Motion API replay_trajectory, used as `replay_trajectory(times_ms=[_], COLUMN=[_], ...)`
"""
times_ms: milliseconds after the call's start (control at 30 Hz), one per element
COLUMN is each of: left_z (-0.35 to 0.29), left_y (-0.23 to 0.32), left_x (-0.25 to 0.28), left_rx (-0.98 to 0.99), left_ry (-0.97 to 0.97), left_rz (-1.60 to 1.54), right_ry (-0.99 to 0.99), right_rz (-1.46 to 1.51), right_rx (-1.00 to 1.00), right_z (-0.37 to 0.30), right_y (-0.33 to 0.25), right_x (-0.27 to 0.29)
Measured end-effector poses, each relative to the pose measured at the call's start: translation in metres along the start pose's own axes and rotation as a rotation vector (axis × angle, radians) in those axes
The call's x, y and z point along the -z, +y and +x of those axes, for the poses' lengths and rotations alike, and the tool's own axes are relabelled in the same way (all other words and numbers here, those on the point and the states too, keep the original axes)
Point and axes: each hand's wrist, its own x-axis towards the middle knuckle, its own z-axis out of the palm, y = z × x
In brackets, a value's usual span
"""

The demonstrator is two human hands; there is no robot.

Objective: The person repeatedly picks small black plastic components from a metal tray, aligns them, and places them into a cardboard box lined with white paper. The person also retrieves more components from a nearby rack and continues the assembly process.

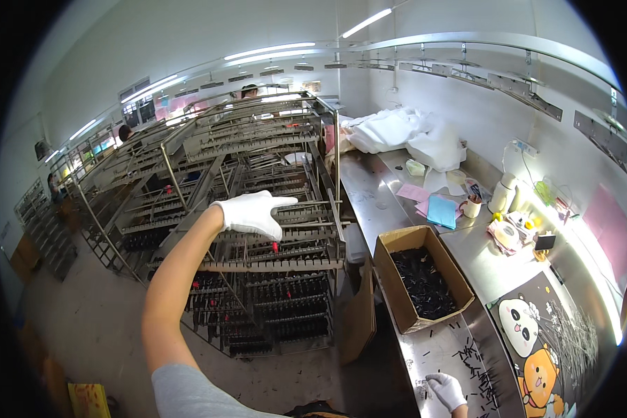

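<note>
My left hand (249,213), in a white glove, reaches out over the near end of a metal rack (279,265). Its forefinger is stretched out and the thumb is apart from it, beside a thin rack bar; no held thing shows between them. Low on the right, my right hand (447,391), also gloved in white, is over the steel worktop (418,348). Its fingers are drawn together, and whatever they may hold is too small to make out. Small black pieces (477,369) lie scattered beside it. A cardboard box (421,324) full of similar black pieces stands farther along the worktop.
More racks (139,188) stretch back to the left. White sheeting (397,129) is heaped at the worktop's far end. Blue pads (442,211), a mug (471,206) and a bottle (503,193) stand along the right. Thin wires lie on a cartoon mat (536,348). Other people are partly visible behind the racks.
</note>
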Motion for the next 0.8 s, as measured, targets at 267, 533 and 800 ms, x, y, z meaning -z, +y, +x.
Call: replay_trajectory(times_ms=[267, 533, 800], left_z=[0.051, 0.11, 0.162], left_y=[-0.057, -0.076, -0.16], left_x=[-0.001, -0.096, -0.103], left_rx=[0.084, -0.191, 0.268], left_ry=[0.095, 0.611, 0.022], left_rz=[0.08, 0.742, 0.179], right_ry=[0.104, 0.05, -0.091], right_rz=[0.176, -0.261, -0.116], right_rx=[-0.098, -0.039, -0.308], right_z=[-0.027, -0.054, -0.057], right_y=[-0.02, -0.054, -0.079], right_x=[-0.066, -0.098, -0.153])
